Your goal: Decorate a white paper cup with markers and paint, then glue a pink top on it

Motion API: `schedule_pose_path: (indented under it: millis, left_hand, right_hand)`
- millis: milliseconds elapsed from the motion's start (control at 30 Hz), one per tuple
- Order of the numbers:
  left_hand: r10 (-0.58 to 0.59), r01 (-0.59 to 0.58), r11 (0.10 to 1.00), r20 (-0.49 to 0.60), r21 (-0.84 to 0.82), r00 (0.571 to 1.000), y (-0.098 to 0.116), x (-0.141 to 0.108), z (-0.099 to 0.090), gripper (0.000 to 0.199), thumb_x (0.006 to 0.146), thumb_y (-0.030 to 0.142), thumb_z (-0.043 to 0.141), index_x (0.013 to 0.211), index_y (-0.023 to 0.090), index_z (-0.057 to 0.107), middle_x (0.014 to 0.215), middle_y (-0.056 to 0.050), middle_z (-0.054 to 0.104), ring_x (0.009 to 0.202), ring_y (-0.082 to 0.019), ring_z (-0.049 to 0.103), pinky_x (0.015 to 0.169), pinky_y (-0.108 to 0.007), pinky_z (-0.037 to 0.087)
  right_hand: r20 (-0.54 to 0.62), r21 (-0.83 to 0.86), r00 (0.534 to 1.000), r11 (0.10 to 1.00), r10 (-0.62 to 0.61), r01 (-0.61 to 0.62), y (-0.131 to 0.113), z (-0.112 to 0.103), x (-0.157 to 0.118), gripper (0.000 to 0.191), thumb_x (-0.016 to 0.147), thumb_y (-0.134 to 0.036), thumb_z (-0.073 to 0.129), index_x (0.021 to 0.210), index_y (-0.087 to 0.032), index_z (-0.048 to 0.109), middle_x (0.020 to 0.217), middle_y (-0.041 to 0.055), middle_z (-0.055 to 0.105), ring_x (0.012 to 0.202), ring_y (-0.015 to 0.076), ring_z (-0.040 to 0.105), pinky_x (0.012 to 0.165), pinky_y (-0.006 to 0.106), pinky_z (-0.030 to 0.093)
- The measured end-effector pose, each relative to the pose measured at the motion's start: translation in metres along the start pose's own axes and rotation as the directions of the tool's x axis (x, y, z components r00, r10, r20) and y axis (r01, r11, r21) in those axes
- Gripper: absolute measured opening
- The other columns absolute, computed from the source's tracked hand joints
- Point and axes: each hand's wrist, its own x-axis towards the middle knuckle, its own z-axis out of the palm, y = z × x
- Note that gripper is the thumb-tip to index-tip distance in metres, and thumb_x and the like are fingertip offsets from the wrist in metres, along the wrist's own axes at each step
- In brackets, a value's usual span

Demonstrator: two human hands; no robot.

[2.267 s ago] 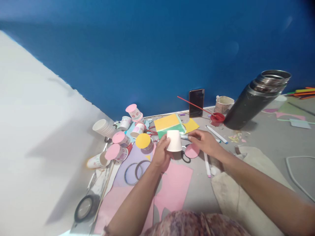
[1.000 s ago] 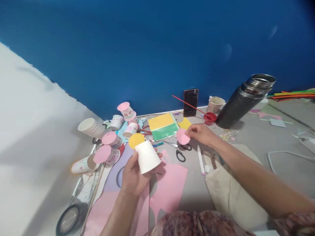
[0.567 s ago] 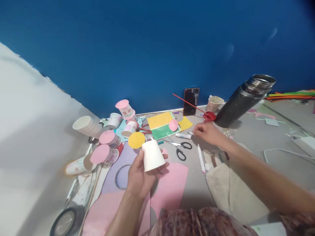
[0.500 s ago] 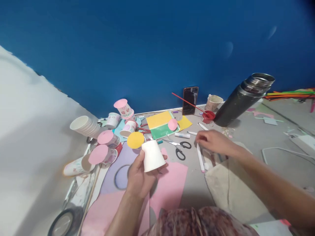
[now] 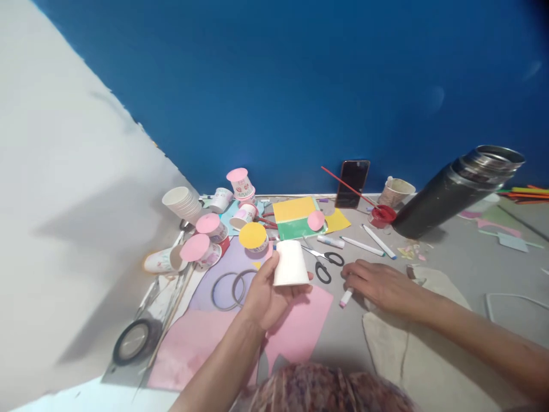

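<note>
A plain white paper cup, upside down, rests in my left hand, whose fingers wrap round its back and sides. On the right my right hand lies low over the table with fingers bent on a white marker with a pink end; most of the marker is hidden beneath it. Black-handled scissors lie between the hands. Two more white markers with blue ends are just beyond my right hand, beside a glue stick.
Decorated cups with pink paper discs and stacked cups stand at the left. A black flask, red paint pot and leaning phone are at the back. Pink paper and a beige cloth lie in front.
The view has shifted left. My right hand has come down over the pink-ended marker, covering most of it. My left hand still holds the white cup, now more upright.
</note>
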Motion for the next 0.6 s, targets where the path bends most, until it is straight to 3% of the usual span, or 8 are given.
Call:
schedule_pose_path:
  millis: [100,200,233,300,367,433,500,600]
  left_hand:
    - [-0.034,0.035,0.999,0.019,-0.027,0.999,0.000,0.002,-0.003,0.040,0.108,0.040,0.043,0.124,0.010,0.064,0.099,-0.017,0.079,0.084,-0.031,0.080,0.072,-0.043,0.065]
    - [-0.044,0.045,0.998,0.018,-0.044,0.999,-0.002,0.006,-0.009,0.039,0.107,0.040,0.047,0.125,0.010,0.064,0.099,-0.017,0.080,0.088,-0.033,0.081,0.076,-0.046,0.066]
    - [-0.043,0.043,0.998,0.019,-0.043,0.999,-0.003,0.008,-0.011,0.039,0.106,0.042,0.051,0.126,0.010,0.064,0.100,-0.016,0.080,0.088,-0.033,0.081,0.077,-0.046,0.066]
    - [-0.050,0.051,0.998,0.031,-0.028,0.998,-0.005,0.011,-0.017,0.041,0.102,0.043,0.061,0.128,0.011,0.062,0.099,-0.015,0.080,0.088,-0.034,0.081,0.078,-0.048,0.066]
    - [-0.077,0.077,0.997,0.050,0.003,0.996,-0.007,0.014,-0.020,0.047,0.097,0.044,0.067,0.129,0.010,0.062,0.098,-0.017,0.080,0.088,-0.036,0.081,0.078,-0.050,0.067]
    - [-0.090,0.090,0.996,0.061,0.013,0.994,-0.008,0.016,-0.020,0.047,0.096,0.044,0.068,0.128,0.008,0.064,0.099,-0.018,0.080,0.088,-0.036,0.081,0.078,-0.051,0.067]
    - [-0.078,0.078,0.997,0.069,-0.009,0.995,-0.009,0.017,-0.018,0.043,0.098,0.042,0.065,0.124,0.008,0.066,0.103,-0.019,0.081,0.088,-0.035,0.081,0.078,-0.050,0.068]
    - [-0.060,0.063,0.998,0.111,-0.027,0.992,-0.010,0.019,-0.016,0.044,0.100,0.046,0.061,0.121,0.008,0.069,0.102,-0.018,0.080,0.084,-0.033,0.080,0.070,-0.046,0.068]
  right_hand:
    - [-0.212,0.318,0.955,0.939,0.205,-0.131,-0.007,-0.004,0.006,0.014,0.103,-0.021,0.056,0.107,-0.024,0.069,0.105,0.0078,0.077,0.088,0.0213,0.072,0.075,0.032,0.056]
    - [-0.303,0.712,0.739,0.658,0.601,-0.244,-0.011,-0.016,0.013,0.022,0.099,-0.041,0.069,0.114,-0.025,0.070,0.090,0.0041,0.076,0.071,0.0187,0.069,0.064,0.031,0.056]
    - [-0.280,0.814,0.668,0.540,0.690,-0.216,-0.011,-0.022,0.016,0.026,0.095,-0.045,0.074,0.112,-0.025,0.071,0.083,0.0021,0.074,0.066,0.0175,0.067,0.061,0.030,0.055]
    - [-0.222,0.943,0.584,0.324,0.781,-0.075,-0.011,-0.033,0.025,0.032,0.086,-0.052,0.083,0.097,-0.024,0.071,0.073,-0.0010,0.067,0.059,0.0148,0.063,0.053,0.027,0.051]
    - [-0.161,0.986,0.576,0.159,0.802,0.055,-0.013,-0.043,0.035,0.039,0.077,-0.053,0.090,0.083,-0.023,0.067,0.072,-0.0022,0.062,0.056,0.0125,0.059,0.048,0.024,0.047]
    - [-0.146,0.989,0.614,0.090,0.776,0.121,-0.021,-0.051,0.045,0.039,0.078,-0.050,0.090,0.076,-0.022,0.064,0.069,-0.0037,0.058,0.052,0.0096,0.053,0.046,0.023,0.044]
    - [-0.194,0.981,0.652,0.140,0.733,0.135,-0.033,-0.055,0.053,0.032,0.085,-0.045,0.085,0.076,-0.022,0.065,0.066,-0.0036,0.057,0.051,0.0096,0.051,0.045,0.023,0.043]
    - [-0.311,0.928,0.688,0.364,0.656,0.072,-0.054,-0.049,0.059,0.018,0.098,-0.037,0.072,0.089,-0.022,0.074,0.066,-0.0013,0.064,0.053,0.0120,0.058,0.046,0.024,0.046]
